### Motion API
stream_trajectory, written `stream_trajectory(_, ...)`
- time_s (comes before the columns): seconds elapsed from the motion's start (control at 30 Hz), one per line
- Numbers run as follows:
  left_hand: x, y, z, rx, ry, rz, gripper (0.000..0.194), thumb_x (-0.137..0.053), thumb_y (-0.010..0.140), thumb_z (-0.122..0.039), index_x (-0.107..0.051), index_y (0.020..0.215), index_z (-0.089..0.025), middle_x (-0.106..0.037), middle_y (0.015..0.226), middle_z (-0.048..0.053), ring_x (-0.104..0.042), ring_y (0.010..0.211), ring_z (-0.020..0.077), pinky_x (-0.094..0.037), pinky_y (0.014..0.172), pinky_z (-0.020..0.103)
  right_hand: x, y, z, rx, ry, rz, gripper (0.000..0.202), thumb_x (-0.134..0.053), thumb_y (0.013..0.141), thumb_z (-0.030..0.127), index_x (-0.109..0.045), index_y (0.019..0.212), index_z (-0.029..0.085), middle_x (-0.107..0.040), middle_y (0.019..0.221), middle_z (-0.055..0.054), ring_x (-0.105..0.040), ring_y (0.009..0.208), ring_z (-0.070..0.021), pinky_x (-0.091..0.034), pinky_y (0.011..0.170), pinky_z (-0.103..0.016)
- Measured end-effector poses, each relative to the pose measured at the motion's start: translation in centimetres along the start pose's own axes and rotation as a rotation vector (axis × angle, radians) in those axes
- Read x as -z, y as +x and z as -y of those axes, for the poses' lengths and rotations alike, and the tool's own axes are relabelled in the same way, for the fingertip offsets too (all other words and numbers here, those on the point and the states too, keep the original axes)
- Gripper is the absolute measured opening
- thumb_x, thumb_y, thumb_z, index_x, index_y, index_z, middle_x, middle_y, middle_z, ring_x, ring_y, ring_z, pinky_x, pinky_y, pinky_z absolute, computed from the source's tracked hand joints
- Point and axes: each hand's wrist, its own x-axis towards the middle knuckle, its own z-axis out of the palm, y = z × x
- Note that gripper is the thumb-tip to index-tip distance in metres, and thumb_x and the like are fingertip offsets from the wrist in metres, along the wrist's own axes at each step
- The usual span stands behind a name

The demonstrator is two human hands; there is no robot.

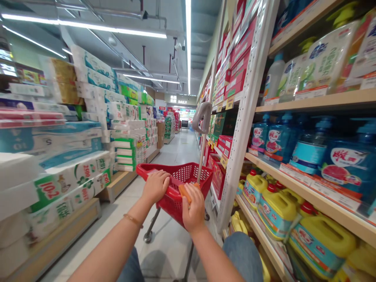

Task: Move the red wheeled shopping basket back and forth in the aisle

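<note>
A red plastic shopping cart (175, 201) with a perforated basket stands in front of me in the aisle. My left hand (156, 185) is closed over its near rim on the left, fingers curled down. At the right of the same rim, my right hand (194, 209) is wrapped round a small orange object (185, 192). Most of that object is hidden by the fingers, so its kind is unclear. A thin pole topped by a grey loop (202, 117) rises at the cart's right side.
Packs of toilet paper (73, 176) are stacked on low wooden platforms to the left. On the right, a shelf (293, 103) carries blue pump bottles (349, 164) and yellow jugs (323, 239), close to the cart. Tiled floor (173, 152) runs ahead between the rows.
</note>
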Motion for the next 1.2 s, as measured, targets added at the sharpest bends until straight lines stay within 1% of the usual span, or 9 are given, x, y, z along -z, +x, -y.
stream_trajectory(0.07, -0.3, 0.0, -0.4, 0.023, 0.022, 0.006, 0.041, -0.029, 0.095, -0.029, -0.067, 0.104, -0.018, -0.07, 0.11, 0.007, -0.058, 0.111, 0.0233, -0.04, 0.098, 0.04, -1.3, 0.9, 1.5, -0.049, -0.122, 0.031, 0.037, -0.042, 0.095, 0.027, -0.056, 0.127, 0.014, -0.061, 0.125, -0.013, -0.05, 0.123, -0.0268, -0.037, 0.105, -0.049)
stream_trajectory(0.2, -0.4, -0.2, -1.8, 0.079, 0.071, -0.01, 0.041, -0.028, 0.094, -0.026, -0.067, 0.105, -0.017, -0.07, 0.111, 0.009, -0.058, 0.111, 0.0233, -0.039, 0.099, 0.04, -2.5, 1.5, 3.0, 0.051, -0.236, 0.114, 0.042, -0.046, 0.094, 0.031, -0.054, 0.13, 0.012, -0.058, 0.131, -0.013, -0.046, 0.126, -0.0273, -0.033, 0.108, -0.045)
stream_trajectory(0.43, 1.9, 0.7, -0.7, 0.059, 0.048, 0.159, 0.045, -0.028, 0.094, -0.038, -0.071, 0.093, -0.025, -0.074, 0.099, 0.003, -0.061, 0.094, 0.0223, -0.04, 0.083, 0.036, 1.8, 0.2, 0.5, 0.128, -0.264, 0.112, 0.042, -0.044, 0.095, 0.033, -0.052, 0.134, 0.017, -0.058, 0.132, -0.008, -0.045, 0.127, -0.0236, -0.03, 0.11, -0.044)
stream_trajectory(0.57, 2.5, 0.9, 0.7, 0.18, 0.111, 0.237, 0.046, -0.028, 0.093, -0.043, -0.07, 0.099, -0.024, -0.073, 0.103, 0.006, -0.063, 0.095, 0.0233, -0.041, 0.08, 0.033, 2.8, -0.3, -1.0, 0.053, -0.324, 0.049, 0.04, -0.041, 0.096, 0.028, -0.051, 0.134, 0.018, -0.057, 0.133, -0.007, -0.041, 0.131, -0.0244, -0.025, 0.112, -0.048)
stream_trajectory(0.7, 1.8, 0.7, 0.0, 0.235, 0.151, 0.273, 0.045, -0.026, 0.094, -0.037, -0.064, 0.11, -0.022, -0.071, 0.109, 0.008, -0.065, 0.098, 0.0218, -0.044, 0.079, 0.031, 0.2, 0.3, -0.7, -0.081, -0.361, 0.038, 0.04, -0.042, 0.096, 0.026, -0.052, 0.134, 0.016, -0.056, 0.135, -0.01, -0.043, 0.131, -0.0252, -0.027, 0.111, -0.047)
stream_trajectory(0.83, 1.3, 0.5, -0.5, 0.143, 0.171, 0.26, 0.046, -0.021, 0.096, -0.034, -0.06, 0.117, -0.019, -0.068, 0.116, 0.009, -0.064, 0.103, 0.0202, -0.045, 0.083, 0.03, -3.0, 2.1, 1.3, -0.129, -0.318, 0.186, 0.043, -0.046, 0.095, 0.03, -0.051, 0.135, 0.015, -0.05, 0.14, -0.01, -0.04, 0.133, -0.0257, -0.028, 0.111, -0.044)
stream_trajectory(0.93, 1.6, 0.3, 0.2, 0.115, 0.217, 0.281, 0.047, -0.022, 0.096, -0.035, -0.056, 0.125, -0.02, -0.068, 0.116, 0.01, -0.066, 0.101, 0.0212, -0.046, 0.082, 0.031, -2.9, 3.2, 1.5, -0.09, -0.261, 0.294, 0.045, -0.046, 0.096, 0.034, -0.049, 0.137, 0.015, -0.048, 0.142, -0.008, -0.036, 0.136, -0.0223, -0.025, 0.113, -0.039)
stream_trajectory(1.1, 2.0, 0.0, 0.4, 0.181, 0.32, 0.309, 0.05, -0.021, 0.095, -0.035, -0.067, 0.093, -0.014, -0.073, 0.09, 0.016, -0.069, 0.087, 0.0285, -0.047, 0.076, 0.039, -0.2, 4.3, -1.2, -0.217, -0.313, 0.316, 0.043, -0.037, 0.099, 0.036, -0.051, 0.136, 0.018, -0.05, 0.14, -0.007, -0.036, 0.136, -0.0225, -0.022, 0.114, -0.043)
stream_trajectory(1.2, 1.3, 0.1, -1.3, 0.17, 0.308, 0.293, 0.054, -0.019, 0.096, -0.037, -0.067, 0.086, -0.015, -0.073, 0.086, 0.015, -0.069, 0.083, 0.0283, -0.047, 0.072, 0.038, -0.8, 5.2, -1.6, -0.299, -0.365, 0.281, 0.041, -0.036, 0.099, 0.035, -0.055, 0.133, 0.019, -0.052, 0.138, -0.007, -0.033, 0.137, -0.0265, -0.019, 0.113, -0.049)
